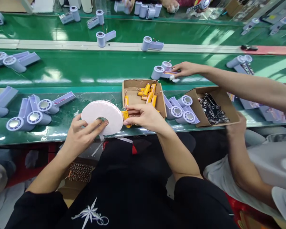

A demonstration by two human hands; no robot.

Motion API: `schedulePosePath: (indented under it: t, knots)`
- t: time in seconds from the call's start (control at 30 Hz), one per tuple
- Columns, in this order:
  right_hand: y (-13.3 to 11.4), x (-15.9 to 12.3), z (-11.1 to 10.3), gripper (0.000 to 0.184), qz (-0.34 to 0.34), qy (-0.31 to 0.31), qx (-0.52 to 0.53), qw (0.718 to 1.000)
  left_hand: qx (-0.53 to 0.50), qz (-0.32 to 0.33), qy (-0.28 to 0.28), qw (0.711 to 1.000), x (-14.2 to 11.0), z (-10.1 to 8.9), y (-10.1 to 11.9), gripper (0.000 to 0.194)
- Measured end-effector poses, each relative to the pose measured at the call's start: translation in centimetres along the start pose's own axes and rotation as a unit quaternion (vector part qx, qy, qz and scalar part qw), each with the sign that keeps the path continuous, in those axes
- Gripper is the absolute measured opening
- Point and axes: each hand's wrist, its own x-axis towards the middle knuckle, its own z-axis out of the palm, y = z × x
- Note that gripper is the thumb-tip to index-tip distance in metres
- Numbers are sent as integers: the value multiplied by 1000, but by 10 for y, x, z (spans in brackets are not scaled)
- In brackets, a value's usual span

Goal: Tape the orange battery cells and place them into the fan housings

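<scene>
My left hand grips a white roll of tape, its fingers reaching into the centre hole. Loose strips of backing hang below the roll. Pinched in my right hand is a yellow cylindrical battery, right at the roll's right edge; whether the two touch I cannot tell. Just behind that hand stands a shallow cardboard box with several yellow batteries inside. Left of the roll lie several lilac handheld fan bodies with round heads and open handles.
At right, a co-worker's hand touches lilac fan parts on the green belt. Their other hand is by a box of small black parts. More fan bodies sit between the boxes. Other hands work across the line.
</scene>
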Motion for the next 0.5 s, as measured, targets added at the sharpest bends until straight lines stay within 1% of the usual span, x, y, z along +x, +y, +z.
schedulePosePath:
  t: [0.1, 0.13, 0.17, 0.23, 0.3, 0.33, 0.37, 0.4, 0.47, 0.5]
  knots:
    - [-10, 1, 0, 64, 15, -15, 16, 1000, -7, -14, -30, 999, 2, -17, -1, 72]
    - [-11, 1, 4, 61, 12, -5, 22, 1000, -16, -22, -37, 999, 2, -21, 0, 76]
    - [-9, 0, 11, 59, 6, 17, 36, 999, -27, -36, -43, 998, 2, -23, 1, 80]
    - [0, -2, 29, 59, -9, 92, 90, 992, -46, -80, -41, 995, -1, -22, 9, 86]
    - [13, -5, 46, 59, -23, 185, 154, 970, -56, -128, -22, 990, -7, -15, 23, 92]
    - [18, -6, 49, 58, -33, 227, 174, 958, -58, -146, -12, 988, -11, -11, 32, 94]
    - [22, -7, 46, 56, -46, 264, 179, 947, -61, -154, -7, 986, -15, -5, 41, 95]
    - [24, -8, 38, 54, -66, 299, 173, 936, -66, -155, -13, 986, -18, 0, 49, 95]
    - [24, -5, 7, 51, -127, 369, 144, 909, -83, -144, -63, 984, -22, 8, 55, 91]
    - [24, -2, -11, 50, -163, 404, 136, 890, -94, -138, -101, 981, -23, 12, 52, 89]
